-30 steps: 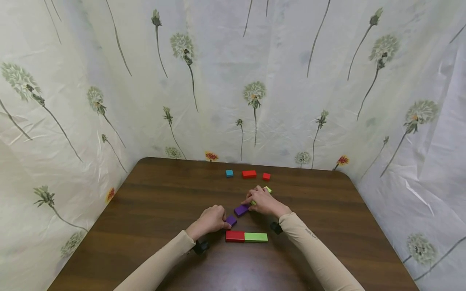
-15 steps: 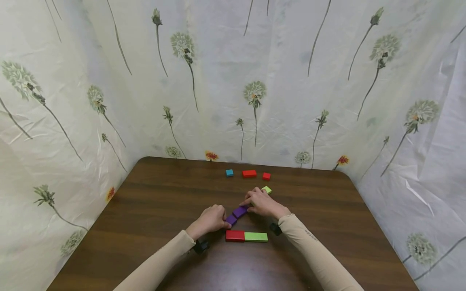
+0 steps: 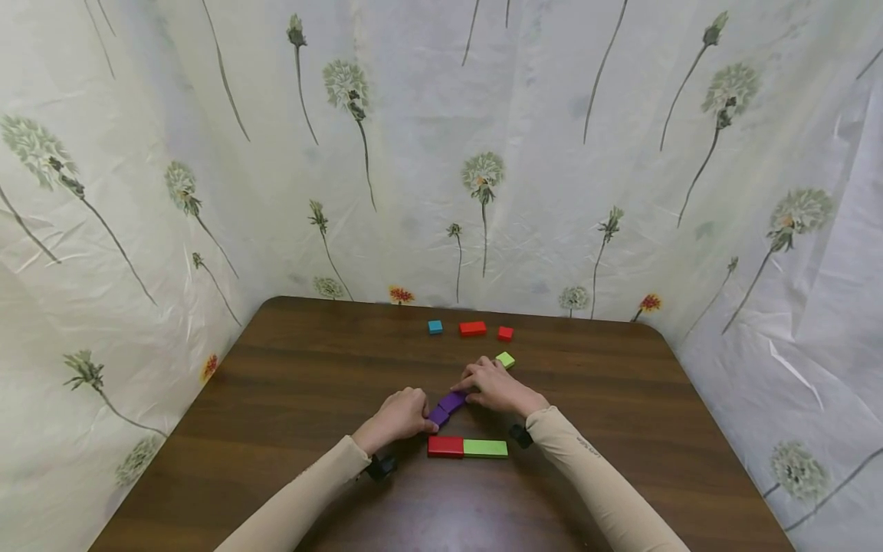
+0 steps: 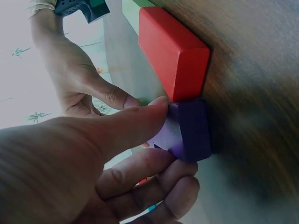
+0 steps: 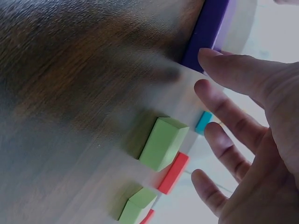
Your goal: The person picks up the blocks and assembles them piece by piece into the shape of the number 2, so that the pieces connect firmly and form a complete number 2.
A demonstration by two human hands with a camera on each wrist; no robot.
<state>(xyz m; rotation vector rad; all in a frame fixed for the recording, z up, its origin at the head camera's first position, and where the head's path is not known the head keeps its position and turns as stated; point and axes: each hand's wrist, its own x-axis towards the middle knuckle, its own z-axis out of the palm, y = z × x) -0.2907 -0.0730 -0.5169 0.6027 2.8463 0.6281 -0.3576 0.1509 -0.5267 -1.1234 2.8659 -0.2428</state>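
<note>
My left hand (image 3: 398,415) pinches a purple block (image 3: 438,417) between thumb and fingers. In the left wrist view this purple block (image 4: 195,133) lies against the corner of a red block (image 4: 173,51). With its thumb at the near side, my right hand (image 3: 498,384) pinches a second purple block (image 3: 451,402); the end of this purple block (image 5: 203,35) shows under the thumb in the right wrist view. The two purple blocks meet end to end on a slant. In front of them, a red block (image 3: 444,447) and a long green block (image 3: 485,448) form a straight row.
The brown wooden table (image 3: 290,368) carries a blue block (image 3: 434,327), a red block (image 3: 472,329) and a small red block (image 3: 506,333) near its back edge. Beyond my right hand sits a green block (image 3: 506,359); another green block (image 5: 161,144) shows in the right wrist view.
My right hand has slid its purple block left and nearer to me, closing the gap to the other purple block. The left hand has stayed in place.
</note>
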